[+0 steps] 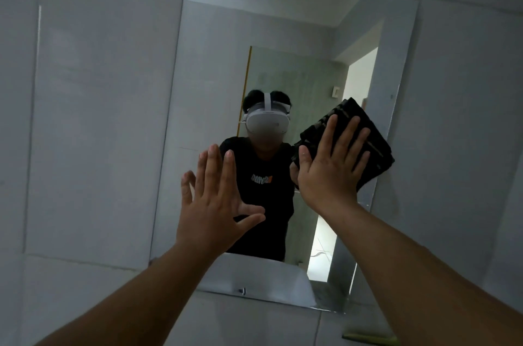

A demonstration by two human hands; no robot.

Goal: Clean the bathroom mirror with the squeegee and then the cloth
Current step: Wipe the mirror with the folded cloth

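Right-hand fingers (339, 144) are spread flat, not curled round anything, just pressing a folded dark cloth (373, 147) against the mirror (254, 34). The right hand (328, 167) covers the cloth's lower left part; the rest sticks out past the fingertips toward the mirror's right edge. The left hand (215, 198) is open too, fingers splayed, holding nothing, raised in front of the lower-middle glass. Can't tell if it's actually touching.

What could go wrong, imo: with a flat palm and no real pinch, the cloth could slip out or unfold if the pressure eases mid-wipe, and drop toward the sink (254, 275) below. A bare palm on the glass would also leave fresh smears. And it's close to the right edge, so a wide swipe might run onto the tile wall (99, 119).

Cloth's a folded rectangle, tilted; long axis looks like upper left to lower right, a corner pointing up. No squeegee visible, so I'd guess we're on the cloth stage.
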